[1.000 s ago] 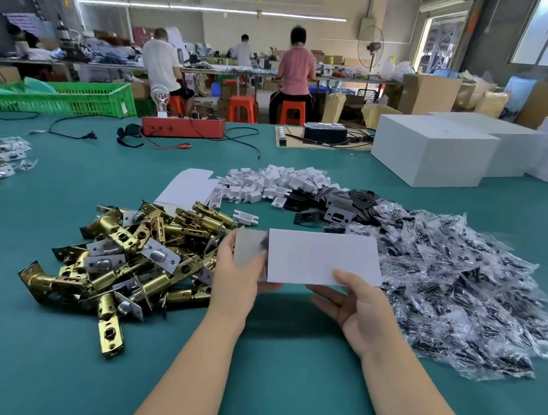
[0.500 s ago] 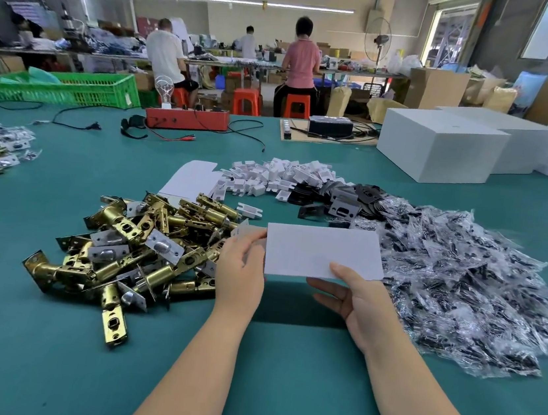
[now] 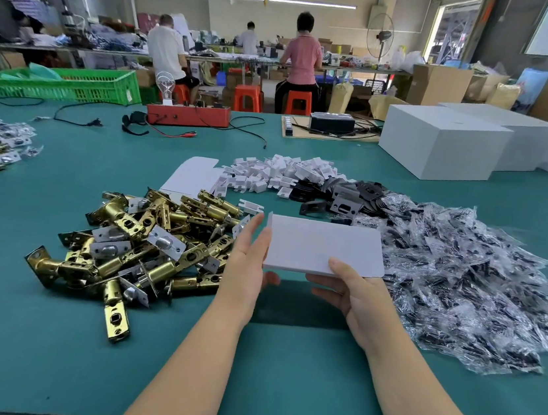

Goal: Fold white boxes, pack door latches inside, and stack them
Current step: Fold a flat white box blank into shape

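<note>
Both hands grip white box (image 3: 323, 246) edges above table (image 3: 41, 351).

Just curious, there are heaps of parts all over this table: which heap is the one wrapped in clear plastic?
The heap of bagged parts, right of the right hand. The brass latches and white pieces lie bare.

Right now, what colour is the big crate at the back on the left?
Bright green. The plastic crate shows best in the head view, its only view.

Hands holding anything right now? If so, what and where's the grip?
Yes: a flat white box blank. The right hand pinches its near edge, thumb on top; the left hand holds its left edge.
</note>
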The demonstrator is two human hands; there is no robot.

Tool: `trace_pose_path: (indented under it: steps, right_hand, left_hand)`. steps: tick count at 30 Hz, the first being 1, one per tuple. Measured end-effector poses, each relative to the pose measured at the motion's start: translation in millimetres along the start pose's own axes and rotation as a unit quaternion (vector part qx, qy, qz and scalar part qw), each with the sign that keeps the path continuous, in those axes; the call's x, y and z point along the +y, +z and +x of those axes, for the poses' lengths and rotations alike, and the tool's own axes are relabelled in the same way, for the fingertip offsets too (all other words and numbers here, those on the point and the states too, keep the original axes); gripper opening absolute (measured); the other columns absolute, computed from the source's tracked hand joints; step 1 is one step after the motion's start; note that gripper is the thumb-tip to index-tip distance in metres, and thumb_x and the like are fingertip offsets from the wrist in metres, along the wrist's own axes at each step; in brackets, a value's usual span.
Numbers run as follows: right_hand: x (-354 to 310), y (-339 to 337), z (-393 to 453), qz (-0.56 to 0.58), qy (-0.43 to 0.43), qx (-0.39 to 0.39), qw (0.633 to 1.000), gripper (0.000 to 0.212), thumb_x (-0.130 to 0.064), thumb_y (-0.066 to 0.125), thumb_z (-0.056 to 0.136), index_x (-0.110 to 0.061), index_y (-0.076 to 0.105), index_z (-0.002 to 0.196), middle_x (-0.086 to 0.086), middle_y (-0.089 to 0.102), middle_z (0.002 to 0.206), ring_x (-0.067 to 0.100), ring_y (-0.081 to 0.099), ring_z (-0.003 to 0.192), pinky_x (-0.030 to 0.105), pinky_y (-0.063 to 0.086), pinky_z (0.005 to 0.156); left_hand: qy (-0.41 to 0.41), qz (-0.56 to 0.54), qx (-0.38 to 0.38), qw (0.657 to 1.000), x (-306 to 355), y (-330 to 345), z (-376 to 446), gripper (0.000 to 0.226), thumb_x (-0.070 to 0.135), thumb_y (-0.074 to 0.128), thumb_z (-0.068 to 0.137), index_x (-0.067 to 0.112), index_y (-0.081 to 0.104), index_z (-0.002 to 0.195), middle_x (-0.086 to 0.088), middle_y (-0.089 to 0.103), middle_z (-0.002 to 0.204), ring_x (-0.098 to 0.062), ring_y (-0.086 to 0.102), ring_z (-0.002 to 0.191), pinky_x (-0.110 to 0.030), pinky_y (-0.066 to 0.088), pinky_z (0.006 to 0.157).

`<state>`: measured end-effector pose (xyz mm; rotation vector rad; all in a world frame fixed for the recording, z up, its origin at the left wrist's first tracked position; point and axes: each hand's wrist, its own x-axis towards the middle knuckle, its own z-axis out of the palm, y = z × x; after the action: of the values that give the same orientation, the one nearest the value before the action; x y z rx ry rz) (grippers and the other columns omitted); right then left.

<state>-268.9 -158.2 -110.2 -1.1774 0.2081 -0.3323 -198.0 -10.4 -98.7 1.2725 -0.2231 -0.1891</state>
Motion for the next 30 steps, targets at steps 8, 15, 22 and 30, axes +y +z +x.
trace_pose_path:
  steps: [8, 15, 22, 30]
  right_hand:
    - [3, 2, -1, -0.028, -0.010, 0.001, 1.000, 0.018, -0.011, 0.060, 0.091, -0.014, 0.064, 0.108, 0.004, 0.075, 0.094, 0.023, 0.072, 0.080, 0.029, 0.057, 0.063]
    - [-1, -1, 4, 0.030, 0.024, 0.004, 0.999, 0.018, -0.008, 0.053, 0.092, -0.018, 0.062, 0.104, 0.003, 0.074, 0.086, 0.021, 0.072, 0.070, 0.026, 0.055, 0.057]
    - [-3, -5, 6, 0.080, 0.047, 0.005, 0.996, 0.017, -0.005, 0.052, 0.092, -0.013, 0.061, 0.104, 0.006, 0.074, 0.082, 0.022, 0.072, 0.066, 0.025, 0.056, 0.056]
    - [-4, -4, 6, 0.078, 0.058, 0.022, 0.995, 0.016, -0.005, 0.055, 0.091, -0.013, 0.061, 0.104, 0.004, 0.074, 0.082, 0.021, 0.072, 0.066, 0.025, 0.056, 0.055]
  left_hand:
    - [0.012, 0.102, 0.011, 0.995, -7, -2, 3, 0.041, 0.033, 0.038, 0.104, 0.032, 0.041, 0.144, 0.015, 0.058, 0.125, -0.007, 0.059, 0.110, -0.027, 0.052, 0.092]
    - [-0.050, -0.055, -0.039, 0.997, 3, 1, 2, 0.032, 0.029, 0.032, 0.106, 0.022, 0.059, 0.121, -0.010, 0.070, 0.113, -0.027, 0.069, 0.100, -0.039, 0.058, 0.067]
    - [-0.056, -0.062, -0.054, 0.995, 1, 2, 5, 0.041, 0.028, 0.037, 0.105, 0.043, 0.036, 0.143, -0.003, 0.062, 0.127, -0.027, 0.063, 0.112, -0.047, 0.059, 0.076]
    - [-0.033, 0.013, -0.067, 0.997, -1, 5, 4, 0.029, 0.049, 0.037, 0.101, 0.064, 0.041, 0.126, 0.008, 0.065, 0.122, -0.020, 0.067, 0.106, -0.041, 0.059, 0.070]
